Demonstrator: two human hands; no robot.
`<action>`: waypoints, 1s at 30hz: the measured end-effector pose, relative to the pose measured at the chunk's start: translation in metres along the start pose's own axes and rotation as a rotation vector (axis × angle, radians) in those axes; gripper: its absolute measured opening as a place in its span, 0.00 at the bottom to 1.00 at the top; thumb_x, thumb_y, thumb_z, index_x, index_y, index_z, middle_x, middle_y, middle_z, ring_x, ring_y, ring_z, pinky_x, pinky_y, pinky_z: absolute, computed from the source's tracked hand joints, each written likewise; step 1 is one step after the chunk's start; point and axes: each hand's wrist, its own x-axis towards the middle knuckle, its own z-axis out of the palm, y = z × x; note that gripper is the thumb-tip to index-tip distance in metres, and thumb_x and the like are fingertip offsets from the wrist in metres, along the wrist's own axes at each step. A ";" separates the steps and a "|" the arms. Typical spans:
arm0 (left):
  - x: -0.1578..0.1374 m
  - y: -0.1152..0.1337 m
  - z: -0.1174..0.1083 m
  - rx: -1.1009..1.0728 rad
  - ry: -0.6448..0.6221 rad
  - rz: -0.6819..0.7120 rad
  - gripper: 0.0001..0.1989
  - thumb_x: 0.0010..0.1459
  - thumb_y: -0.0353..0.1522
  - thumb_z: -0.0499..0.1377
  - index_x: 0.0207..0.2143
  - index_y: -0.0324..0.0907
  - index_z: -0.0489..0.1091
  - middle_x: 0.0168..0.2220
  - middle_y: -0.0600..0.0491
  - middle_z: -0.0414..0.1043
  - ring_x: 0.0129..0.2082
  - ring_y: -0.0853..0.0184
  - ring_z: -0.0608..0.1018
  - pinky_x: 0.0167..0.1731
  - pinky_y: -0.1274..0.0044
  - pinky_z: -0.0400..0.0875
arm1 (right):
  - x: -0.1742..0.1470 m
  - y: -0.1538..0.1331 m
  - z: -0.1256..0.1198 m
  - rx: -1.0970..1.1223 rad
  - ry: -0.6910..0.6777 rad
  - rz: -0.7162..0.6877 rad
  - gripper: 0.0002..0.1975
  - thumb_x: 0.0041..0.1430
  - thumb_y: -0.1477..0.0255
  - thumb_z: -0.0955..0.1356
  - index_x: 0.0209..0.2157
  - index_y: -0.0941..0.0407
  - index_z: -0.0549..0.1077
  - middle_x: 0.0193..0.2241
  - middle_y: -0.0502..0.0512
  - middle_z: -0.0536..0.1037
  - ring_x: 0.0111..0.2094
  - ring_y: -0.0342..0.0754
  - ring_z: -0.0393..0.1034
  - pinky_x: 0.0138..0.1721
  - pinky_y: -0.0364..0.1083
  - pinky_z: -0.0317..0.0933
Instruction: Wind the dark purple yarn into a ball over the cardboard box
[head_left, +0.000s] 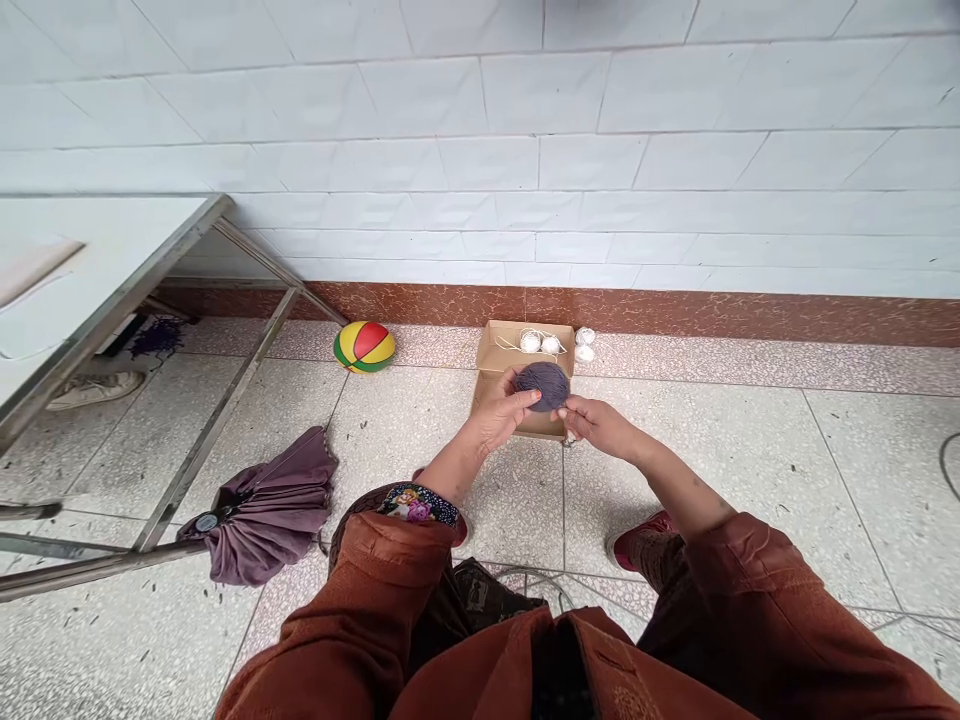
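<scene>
A dark purple-grey ball of yarn (543, 385) is held up in front of me, over an open cardboard box (487, 352) on the floor. My left hand (504, 412) grips the ball from its left side, thumb across the front. At the ball's lower right edge, my right hand (598, 424) has its fingers pinched together; what they hold looks like the yarn's loose strand, though it is too fine to see clearly. Two white yarn balls (531, 342) sit in the far part of the box, and more white balls (584, 345) lie just right of it.
To the left stands a metal-framed table (112, 300). A folded purple umbrella (274, 510) leans by its leg, and a red, yellow and green ball (364, 346) rests against the wall. A shoe (96, 390) and dark purple strands (159, 337) lie under the table.
</scene>
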 end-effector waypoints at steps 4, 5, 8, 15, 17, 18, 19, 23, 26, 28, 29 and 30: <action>0.006 -0.008 -0.005 0.352 0.186 0.050 0.28 0.41 0.32 0.72 0.46 0.41 0.68 0.45 0.49 0.73 0.48 0.60 0.75 0.54 0.66 0.66 | -0.008 -0.015 -0.008 -0.021 0.012 -0.137 0.20 0.71 0.53 0.60 0.38 0.53 0.74 0.26 0.49 0.70 0.27 0.45 0.63 0.32 0.45 0.61; 0.006 -0.010 -0.006 0.461 0.181 0.037 0.29 0.40 0.31 0.72 0.46 0.41 0.68 0.45 0.49 0.73 0.47 0.60 0.75 0.54 0.65 0.66 | -0.007 -0.017 -0.011 -0.020 0.068 -0.157 0.20 0.70 0.52 0.60 0.38 0.53 0.73 0.26 0.49 0.70 0.27 0.45 0.63 0.32 0.45 0.60; 0.000 -0.014 -0.003 0.587 -0.051 -0.064 0.29 0.39 0.31 0.72 0.46 0.41 0.69 0.43 0.49 0.73 0.45 0.59 0.75 0.51 0.64 0.67 | -0.002 -0.009 -0.021 -0.030 0.297 -0.158 0.21 0.69 0.51 0.61 0.35 0.53 0.72 0.28 0.50 0.70 0.30 0.47 0.64 0.34 0.46 0.60; -0.011 -0.005 0.005 0.022 -0.299 -0.092 0.37 0.47 0.34 0.70 0.60 0.50 0.64 0.53 0.48 0.71 0.50 0.59 0.77 0.50 0.66 0.70 | 0.007 0.021 -0.008 -0.134 0.274 0.063 0.15 0.69 0.61 0.61 0.36 0.54 0.75 0.31 0.53 0.78 0.34 0.50 0.71 0.38 0.47 0.63; -0.006 -0.005 0.003 -0.005 -0.177 -0.046 0.34 0.47 0.35 0.70 0.57 0.45 0.67 0.54 0.46 0.72 0.51 0.58 0.76 0.53 0.64 0.69 | 0.003 0.018 0.001 -0.183 0.129 0.043 0.15 0.70 0.62 0.62 0.38 0.55 0.76 0.32 0.53 0.79 0.34 0.49 0.71 0.38 0.46 0.63; -0.003 -0.007 0.001 0.031 -0.091 -0.018 0.32 0.47 0.36 0.70 0.55 0.42 0.68 0.53 0.44 0.73 0.52 0.57 0.76 0.55 0.63 0.68 | 0.001 0.015 0.004 -0.195 0.047 0.009 0.15 0.70 0.62 0.62 0.38 0.55 0.76 0.31 0.52 0.78 0.32 0.48 0.71 0.37 0.46 0.63; 0.000 -0.008 -0.002 0.105 -0.002 0.005 0.30 0.47 0.36 0.69 0.53 0.40 0.69 0.52 0.44 0.73 0.52 0.57 0.76 0.56 0.63 0.67 | -0.002 0.010 0.005 -0.191 -0.029 -0.037 0.17 0.71 0.61 0.62 0.37 0.56 0.77 0.30 0.51 0.77 0.31 0.46 0.70 0.37 0.45 0.63; 0.008 -0.014 -0.008 0.648 0.226 0.065 0.30 0.42 0.34 0.70 0.49 0.39 0.71 0.51 0.44 0.72 0.54 0.54 0.72 0.59 0.60 0.63 | -0.008 -0.007 -0.003 -0.037 -0.088 -0.180 0.21 0.71 0.55 0.61 0.37 0.56 0.76 0.29 0.50 0.75 0.29 0.43 0.66 0.34 0.43 0.61; 0.004 -0.014 -0.007 0.854 0.077 0.065 0.29 0.40 0.33 0.70 0.49 0.40 0.72 0.52 0.45 0.71 0.56 0.52 0.70 0.60 0.59 0.62 | -0.003 -0.007 -0.013 0.035 0.149 -0.169 0.21 0.70 0.54 0.62 0.36 0.56 0.75 0.27 0.49 0.72 0.28 0.43 0.64 0.32 0.42 0.59; -0.001 -0.014 -0.006 0.712 -0.130 0.009 0.31 0.44 0.34 0.68 0.53 0.42 0.70 0.52 0.45 0.71 0.55 0.54 0.71 0.58 0.60 0.64 | 0.002 0.002 -0.017 0.004 0.301 -0.125 0.19 0.69 0.56 0.63 0.34 0.56 0.74 0.25 0.48 0.70 0.28 0.44 0.64 0.33 0.43 0.59; -0.003 -0.013 -0.005 0.582 -0.228 -0.030 0.33 0.46 0.34 0.67 0.56 0.43 0.67 0.52 0.46 0.71 0.53 0.56 0.73 0.56 0.61 0.66 | 0.005 0.008 -0.017 -0.026 0.351 -0.097 0.18 0.69 0.57 0.63 0.33 0.55 0.74 0.25 0.49 0.71 0.28 0.44 0.65 0.33 0.43 0.59; -0.006 -0.013 -0.004 0.442 -0.309 -0.067 0.35 0.47 0.34 0.66 0.59 0.44 0.65 0.51 0.46 0.71 0.50 0.58 0.75 0.52 0.63 0.68 | 0.007 0.014 -0.016 -0.059 0.384 -0.068 0.17 0.68 0.59 0.63 0.32 0.55 0.74 0.25 0.49 0.72 0.29 0.45 0.66 0.34 0.44 0.60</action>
